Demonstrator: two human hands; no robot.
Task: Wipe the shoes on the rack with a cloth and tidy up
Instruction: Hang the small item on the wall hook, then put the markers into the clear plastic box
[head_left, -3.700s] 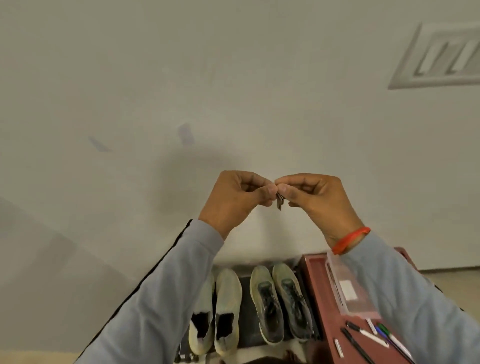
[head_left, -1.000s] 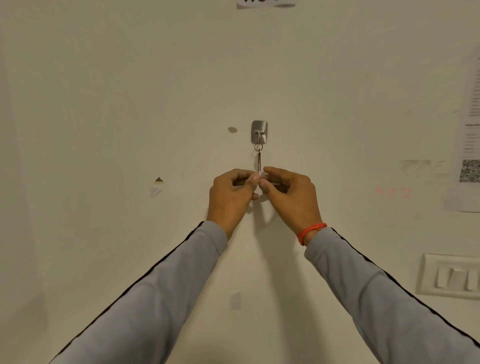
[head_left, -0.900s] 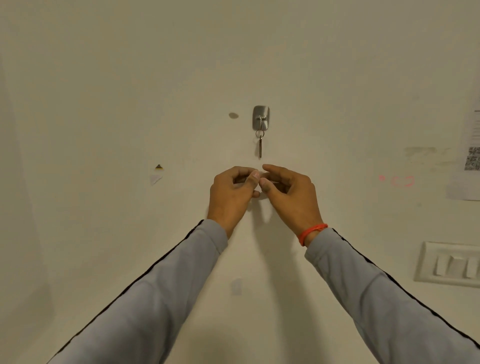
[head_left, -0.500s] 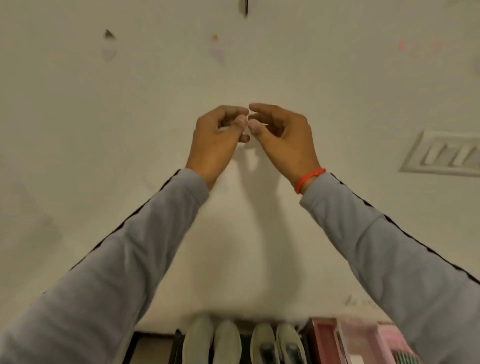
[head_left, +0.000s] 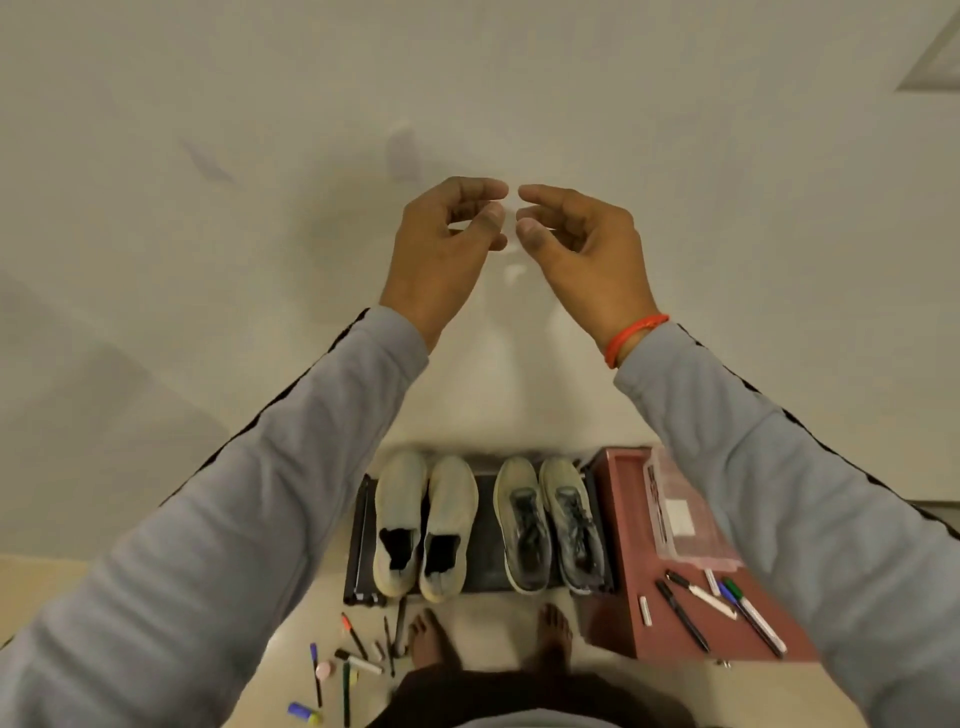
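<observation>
On the black rack (head_left: 485, 525) stand four pale shoes (head_left: 449, 525).

Head-worn view, looking steeply down at wall (head_left: 156, 156), apparently close

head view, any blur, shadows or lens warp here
Head view: wide-angle warp bows both sleeves outward; the left hand and right hand are slightly soft, with faint shadows on the wall; the shoes are soft, and the pens on the floor are blurrier still.
</observation>
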